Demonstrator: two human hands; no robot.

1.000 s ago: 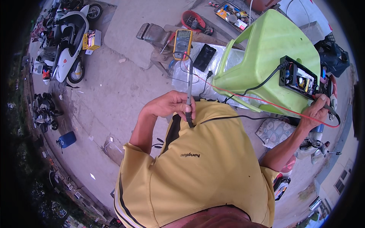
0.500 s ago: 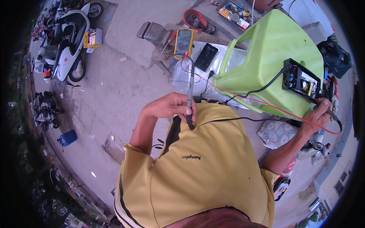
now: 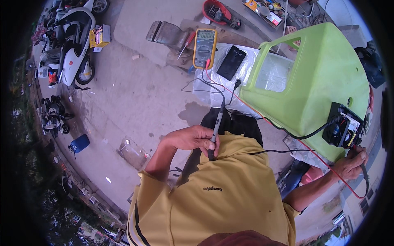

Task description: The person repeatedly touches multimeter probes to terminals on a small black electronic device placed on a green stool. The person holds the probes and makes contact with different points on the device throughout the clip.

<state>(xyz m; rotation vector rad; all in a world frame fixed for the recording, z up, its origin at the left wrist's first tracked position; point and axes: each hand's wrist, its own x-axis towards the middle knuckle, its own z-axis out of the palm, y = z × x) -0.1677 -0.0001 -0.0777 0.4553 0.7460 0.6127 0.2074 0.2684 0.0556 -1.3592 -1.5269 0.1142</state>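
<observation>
I see the opened black box on the green stool, out right. At its near corner, the right hand pinches the red-leaded probe, arm stretched sideways. The left hand, elbow bent, grips the grey probe, cable end pointing away from the yellow shirt.

Yellow short-sleeved shirt, small dark lettering, black trousers.
</observation>
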